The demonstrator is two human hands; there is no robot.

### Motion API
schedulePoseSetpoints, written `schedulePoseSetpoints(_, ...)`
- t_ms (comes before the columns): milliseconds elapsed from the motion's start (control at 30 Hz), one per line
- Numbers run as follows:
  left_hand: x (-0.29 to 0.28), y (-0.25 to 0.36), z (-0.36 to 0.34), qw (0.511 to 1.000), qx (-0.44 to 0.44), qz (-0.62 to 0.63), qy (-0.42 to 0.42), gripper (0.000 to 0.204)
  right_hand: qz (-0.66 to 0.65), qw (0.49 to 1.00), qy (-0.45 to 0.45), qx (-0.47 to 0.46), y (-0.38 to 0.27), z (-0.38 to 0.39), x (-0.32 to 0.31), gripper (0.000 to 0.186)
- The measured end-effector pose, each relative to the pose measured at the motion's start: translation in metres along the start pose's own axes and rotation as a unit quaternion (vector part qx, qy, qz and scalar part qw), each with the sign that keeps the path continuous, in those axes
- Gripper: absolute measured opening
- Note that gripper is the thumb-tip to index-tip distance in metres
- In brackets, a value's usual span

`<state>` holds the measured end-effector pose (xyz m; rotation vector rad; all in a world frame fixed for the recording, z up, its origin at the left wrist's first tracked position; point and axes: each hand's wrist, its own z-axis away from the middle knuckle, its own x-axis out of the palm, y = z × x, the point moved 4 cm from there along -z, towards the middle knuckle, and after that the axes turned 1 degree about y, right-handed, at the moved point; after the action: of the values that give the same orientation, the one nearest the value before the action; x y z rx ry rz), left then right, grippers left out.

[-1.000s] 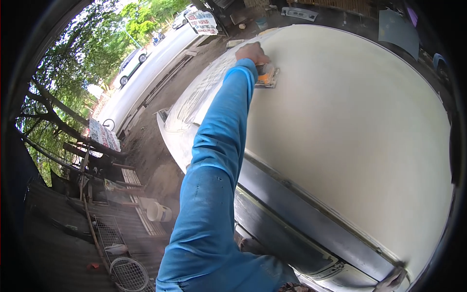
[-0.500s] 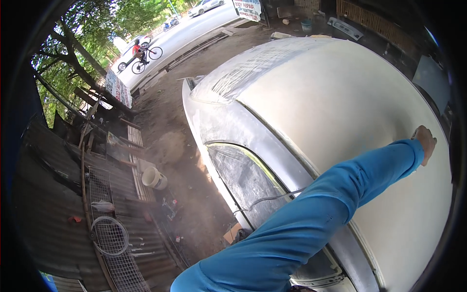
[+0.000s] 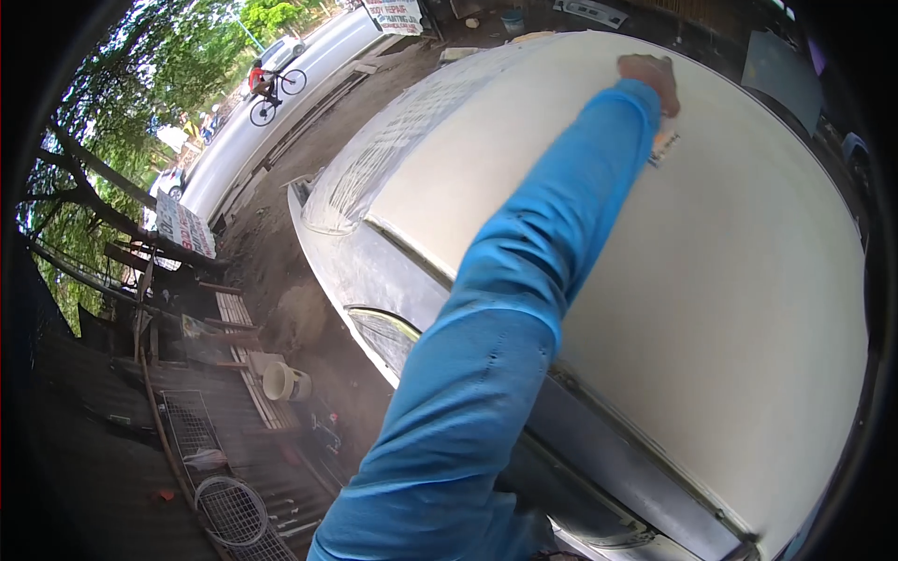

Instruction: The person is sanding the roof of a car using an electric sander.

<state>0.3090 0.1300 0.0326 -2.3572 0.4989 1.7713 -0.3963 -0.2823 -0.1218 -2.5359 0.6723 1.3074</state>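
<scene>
The car roof (image 3: pixel 730 280) is plain cream, its tone shading toward tan in the middle. On the roof, a block (image 3: pixel 664 147) shows a patch of pale orange; across the roof, the sleeve (image 3: pixel 510 309) is solid bright blue. Along the roof's near edge, the side rail (image 3: pixel 613 460) is grey. Left of the roof, the windshield area (image 3: pixel 374 154) is whitish with grey streaks; farther left, the bucket (image 3: pixel 281 381) is cream and the cyclist's top (image 3: pixel 256 79) red.

The left arm (image 3: pixel 585 201) stretches forward and rightward in a wrinkled blue fabric sleeve (image 3: pixel 482 374). The bare left hand (image 3: pixel 648 75) sits palm-down, its blurred fingers (image 3: pixel 668 89) seemingly curled.
</scene>
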Motion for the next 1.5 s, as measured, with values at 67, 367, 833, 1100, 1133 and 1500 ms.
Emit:
schedulePoseSetpoints(67,-0.004,-0.066,-0.006,0.999,-0.03,-0.014,-0.018,0.081,0.026,0.998,0.038,-0.032,-0.005,-0.004,0.002,0.024)
schedulePoseSetpoints(367,0.009,-0.272,-0.021,0.989,-0.119,0.064,-0.058,0.086,0.183,0.966,0.109,-0.146,-0.009,-0.004,-0.004,0.02)
schedulePoseSetpoints(833,0.018,-0.058,-0.181,0.993,0.121,-0.003,0.001,0.061,-0.127,0.983,0.04,-0.125,0.041,-0.098,0.04,0.023)
schedulePoseSetpoints(1100,0.031,-0.117,-0.241,0.895,0.431,-0.095,0.06,0.022,-0.137,0.987,-0.028,-0.073,0.104,-0.101,0.052,0.037)
schedulePoseSetpoints(1133,0.014,-0.132,-0.239,0.854,0.504,-0.098,0.08,0.027,-0.137,0.988,-0.019,-0.072,0.104,-0.11,0.059,0.036)
schedulePoseSetpoints(1500,-0.019,-0.316,-0.249,0.974,-0.187,0.071,-0.108,0.052,-0.136,0.99,0.0,-0.04,0.079,-0.179,0.062,0.027)
